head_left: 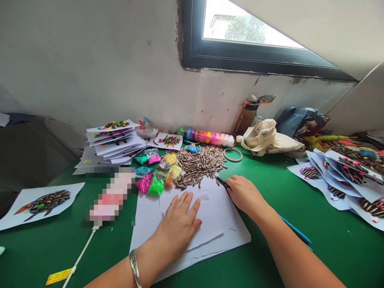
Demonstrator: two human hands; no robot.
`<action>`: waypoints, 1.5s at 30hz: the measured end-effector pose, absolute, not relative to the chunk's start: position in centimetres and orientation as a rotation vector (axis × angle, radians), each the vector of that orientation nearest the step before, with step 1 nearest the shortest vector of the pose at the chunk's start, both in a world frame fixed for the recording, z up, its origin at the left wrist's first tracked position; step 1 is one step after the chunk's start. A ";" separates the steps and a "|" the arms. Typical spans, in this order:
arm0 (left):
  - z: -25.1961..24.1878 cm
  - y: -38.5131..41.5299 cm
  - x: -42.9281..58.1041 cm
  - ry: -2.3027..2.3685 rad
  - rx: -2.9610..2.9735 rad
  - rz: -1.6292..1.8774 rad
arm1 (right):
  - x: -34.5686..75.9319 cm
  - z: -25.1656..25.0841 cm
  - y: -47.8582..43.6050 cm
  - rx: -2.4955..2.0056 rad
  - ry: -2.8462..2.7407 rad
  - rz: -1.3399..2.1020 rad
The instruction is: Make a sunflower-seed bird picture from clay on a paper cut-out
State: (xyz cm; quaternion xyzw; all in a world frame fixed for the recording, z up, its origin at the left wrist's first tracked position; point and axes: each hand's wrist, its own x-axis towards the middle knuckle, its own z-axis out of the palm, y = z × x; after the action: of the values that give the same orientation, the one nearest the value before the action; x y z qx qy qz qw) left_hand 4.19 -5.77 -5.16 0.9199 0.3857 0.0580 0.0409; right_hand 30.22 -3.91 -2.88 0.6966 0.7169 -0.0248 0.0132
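Observation:
My left hand (180, 224) lies flat with its fingers stretched out on white paper sheets (222, 216), which overlap in a loose stack on the green table. A silver bangle circles the left wrist. At the stack's upper right edge, my right hand (244, 194) is closed around a slim black pen-like tool (221, 182); its far end points up and left toward the seeds, and the fingers hide the rest. Striped sunflower seeds (198, 162) form a heap just beyond the paper. Small bags of coloured clay (156, 184) rest at the paper's upper left corner.
Seed-decorated pictures are stacked at the left (117, 144) and spread at the right (339, 184). A tape ring (233, 155), clay tubs (207, 137), a brown bottle (246, 118) and a cloth bag (264, 138) stand along the wall. Blue tweezers-like sticks (297, 230) lie by the right forearm.

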 end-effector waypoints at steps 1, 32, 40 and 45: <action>-5.2 -5.7 4.1 1.163 2.807 0.148 | 30.2 -3.0 -3.8 2.159 2.224 -0.049; -3.3 -7.0 5.2 0.914 2.805 0.109 | 22.8 -5.4 -3.7 2.260 2.882 -0.838; -2.9 -6.8 4.7 0.871 2.759 0.005 | 23.4 -4.2 -3.7 2.654 2.590 -1.887; -4.2 -6.7 4.5 0.873 2.783 0.096 | 22.3 -2.4 -4.9 2.517 2.116 -2.886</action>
State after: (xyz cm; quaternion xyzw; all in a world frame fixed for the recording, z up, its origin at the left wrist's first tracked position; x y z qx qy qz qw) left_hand 4.50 -6.69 -4.18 0.9477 0.2972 0.0328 0.1116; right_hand 22.33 -4.89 -2.41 0.4694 0.3945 -0.5381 -0.5784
